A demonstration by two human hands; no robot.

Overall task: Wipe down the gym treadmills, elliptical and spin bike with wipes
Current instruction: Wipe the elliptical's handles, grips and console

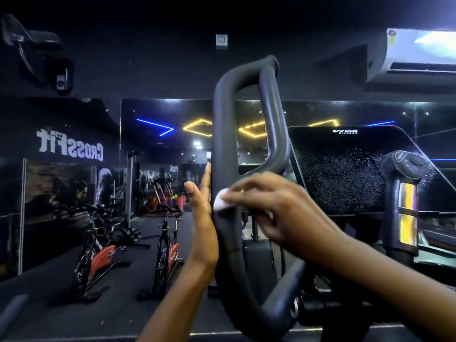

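The elliptical handle [223, 134] is a dark grey padded loop, matte and smooth. It rises between the two hands and bends over well above them, and its stem curves down below the wrists. The wipe [220, 203] is a small, white, crumpled wad lying on the near bar of the loop, under the fingertips of the right hand [271, 211].

The right hand reaches in from the right with its fingers gathered and bent over the wipe, gripping it against the bar. Motion blur hides how the thumb lies. The left hand [201, 215] stands upright on the other side of the same bar. Its fingers are straight and close together, the palm is flat against the padding, and the thumb stands off toward the person.

Just right of the right hand, the second bar of the loop leaves a narrow slot. Beyond that bar is the dark console screen [345, 174], speckled with fine droplets. Further right stands a short grip [404, 193] with shiny plates. Left of the left hand there is open floor, with two spin bikes [98, 255] well apart from the hands in front of a mirrored wall. Above both hands, the bars of the loop are bare.
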